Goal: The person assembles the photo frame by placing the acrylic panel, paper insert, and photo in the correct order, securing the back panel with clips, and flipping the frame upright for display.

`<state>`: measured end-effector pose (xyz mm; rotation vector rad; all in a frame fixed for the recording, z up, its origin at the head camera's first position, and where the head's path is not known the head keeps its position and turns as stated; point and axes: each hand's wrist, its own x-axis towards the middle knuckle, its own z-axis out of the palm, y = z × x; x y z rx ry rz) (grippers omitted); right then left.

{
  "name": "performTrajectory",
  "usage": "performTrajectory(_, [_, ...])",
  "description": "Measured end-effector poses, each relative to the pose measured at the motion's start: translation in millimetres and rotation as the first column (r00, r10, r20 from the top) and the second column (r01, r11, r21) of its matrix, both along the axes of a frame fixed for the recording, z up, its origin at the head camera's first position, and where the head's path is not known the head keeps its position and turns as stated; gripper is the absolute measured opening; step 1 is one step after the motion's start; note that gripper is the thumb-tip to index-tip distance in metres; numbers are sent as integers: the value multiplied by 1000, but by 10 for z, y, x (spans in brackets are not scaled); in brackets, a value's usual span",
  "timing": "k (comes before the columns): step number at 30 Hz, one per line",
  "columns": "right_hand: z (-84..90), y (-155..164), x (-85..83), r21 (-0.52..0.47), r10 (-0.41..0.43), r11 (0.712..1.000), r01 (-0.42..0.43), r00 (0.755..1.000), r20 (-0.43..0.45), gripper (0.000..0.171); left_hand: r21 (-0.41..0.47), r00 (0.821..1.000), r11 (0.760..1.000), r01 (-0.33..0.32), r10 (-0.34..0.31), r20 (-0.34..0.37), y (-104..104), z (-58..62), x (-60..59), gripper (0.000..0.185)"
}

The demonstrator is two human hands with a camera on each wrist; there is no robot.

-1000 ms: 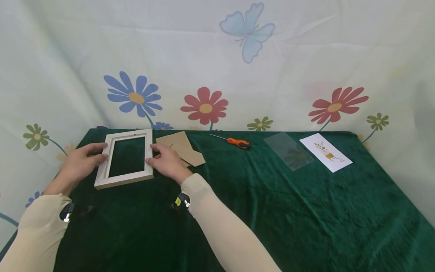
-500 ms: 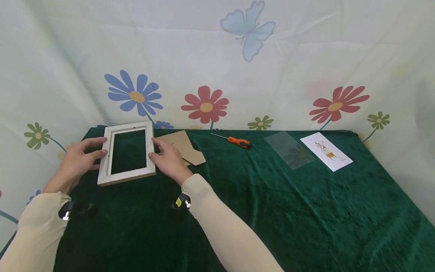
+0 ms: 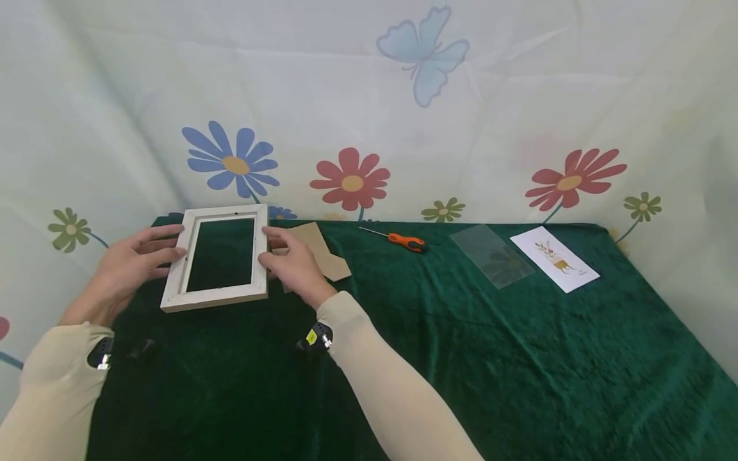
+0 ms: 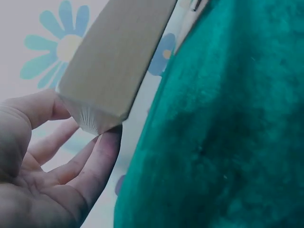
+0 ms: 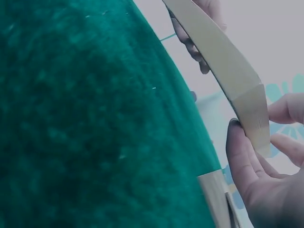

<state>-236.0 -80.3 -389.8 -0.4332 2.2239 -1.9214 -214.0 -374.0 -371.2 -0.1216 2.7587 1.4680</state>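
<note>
Between my two hands is a white wooden picture frame (image 3: pixel 216 298), its recessed side facing up and its opening showing green cloth. My left hand (image 3: pixel 128 264) grips its left side; my right hand (image 3: pixel 296 266) grips the right side with thumb and fingers. Both wrist views show the frame's pale wooden edge (image 4: pixel 111 57) raised off the cloth, with fingers (image 5: pixel 242 156) curled under it. Brown backing board (image 3: pixel 331 264) lies on the cloth just right of the frame, partly hidden by my right hand.
An orange-handled screwdriver (image 3: pixel 406 242) lies at the back of the green cloth (image 3: pixel 461 358). Farther right are a clear sheet (image 3: pixel 492 256) and a white card with a printed drawing (image 3: pixel 555 259). A flowered white curtain (image 3: pixel 323 83) rises behind the table.
The frame has risen and shifted slightly right in the head view, with both hands holding it throughout. The board, screwdriver, clear sheet and card stay in place.
</note>
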Motion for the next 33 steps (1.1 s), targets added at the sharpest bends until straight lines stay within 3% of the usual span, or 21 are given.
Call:
performTrajectory(10, [127,147,-3,-36,-44,998,43,999,-20,52,17,999,999,42,-42,-17,181,165,19,75])
performTrajectory(16, [231,413,-9,13,-56,998,56,998,-33,51,47,998,997,58,-56,-40,467,235,34,75])
performTrajectory(25, [407,994,35,55,27,998,-25,999,-36,57,84,990,991,107,-98,-101,958,300,51,71])
performTrajectory(33, [390,1459,80,83,28,996,-21,996,-79,59,139,979,973,184,-169,-111,1368,352,98,68])
